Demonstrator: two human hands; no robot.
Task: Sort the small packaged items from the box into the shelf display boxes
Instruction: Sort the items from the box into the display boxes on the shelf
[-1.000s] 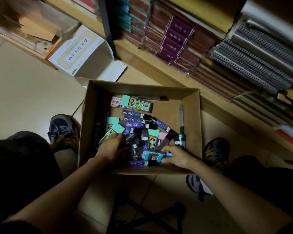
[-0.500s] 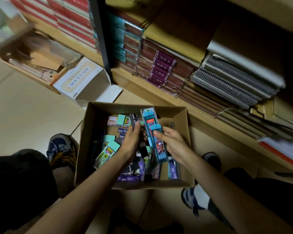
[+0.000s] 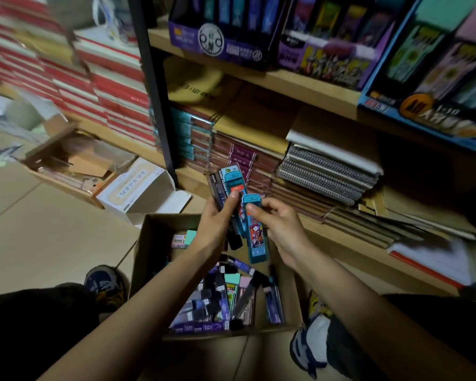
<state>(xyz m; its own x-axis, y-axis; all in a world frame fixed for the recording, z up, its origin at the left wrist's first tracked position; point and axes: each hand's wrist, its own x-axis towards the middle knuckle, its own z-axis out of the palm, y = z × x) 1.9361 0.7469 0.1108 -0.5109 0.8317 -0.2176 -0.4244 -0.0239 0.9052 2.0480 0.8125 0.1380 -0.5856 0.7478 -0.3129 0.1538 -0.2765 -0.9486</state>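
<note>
Beneath 3 display boxes [image 3: 217,48], left hand [image 3: 217,224] grips 2 packs [image 3: 230,182], right hand [image 3: 280,229] pinches 1 blue pack [image 3: 254,237].

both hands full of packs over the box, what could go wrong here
The left hand grips several packs fanned together; one could slip and fall into the cardboard box or onto the floor.
The right hand pinches a blue pack only near its top, so it may swing loose.
The display boxes on the shelf look alike in dim light; a pack could go in the wrong one.
</note>
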